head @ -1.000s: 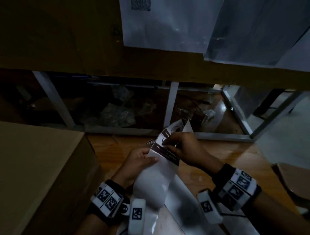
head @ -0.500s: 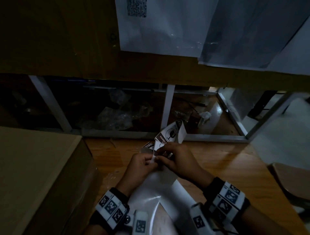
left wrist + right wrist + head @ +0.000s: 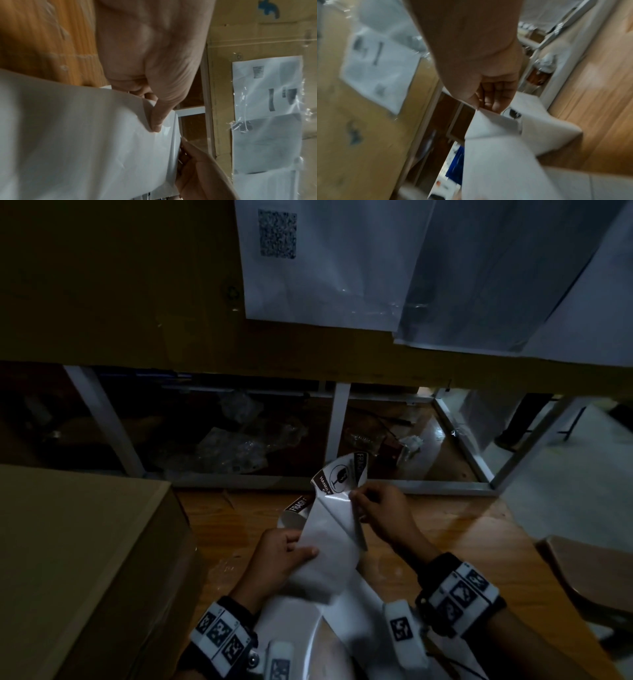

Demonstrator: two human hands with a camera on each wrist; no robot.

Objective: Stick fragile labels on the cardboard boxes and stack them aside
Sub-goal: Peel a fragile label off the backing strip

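A wooden table carries a large cardboard box at its left edge, resting directly on it

My left hand fingers sat hidden behind the backing sheet. Label text was partly curled out of view. Right wrist view was blurred.

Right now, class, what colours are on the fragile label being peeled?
White with dark brown bands and a dark glass symbol: fragile label; head view.
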